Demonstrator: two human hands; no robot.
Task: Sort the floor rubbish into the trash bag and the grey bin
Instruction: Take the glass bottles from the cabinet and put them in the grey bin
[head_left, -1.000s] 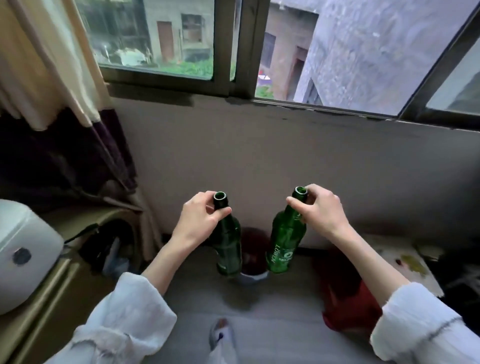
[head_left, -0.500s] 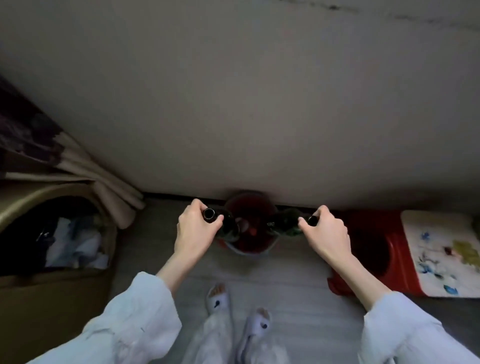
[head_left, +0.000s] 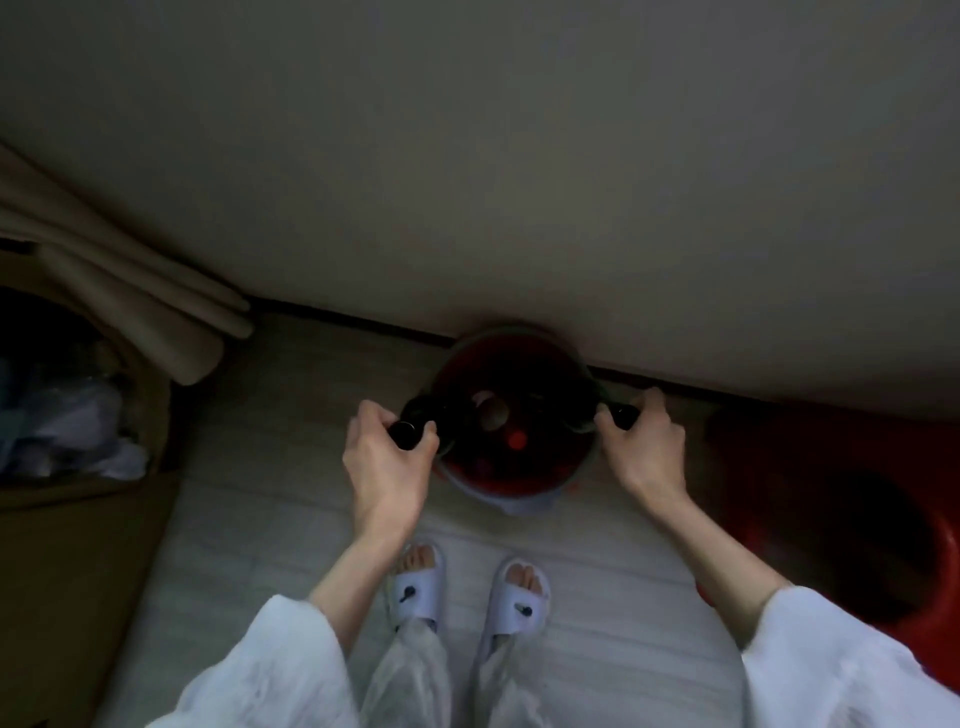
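Each hand, left hand (head_left: 387, 470) and right hand (head_left: 643, 451), has its fingers wrapped round a dark glass bottle's neck, left bottle (head_left: 421, 420), right bottle (head_left: 605, 413), over the round grey bin (head_left: 511, 500) (red bag inside), likely to drop both in.

pale plank floor (head_left: 613, 613): grey bin (head_left: 511, 501) at wall, red stool (head_left: 930, 545), slippers (head_left: 415, 587).

Head view, steeply down, near floor (head_left: 291, 519)

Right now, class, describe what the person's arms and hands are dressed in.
Both arms wear loose, wide white sleeves of crinkled fabric, ending at mid-forearm. The left hand and right hand are bare: no gloves, and no rings, watch or markings that I can see.
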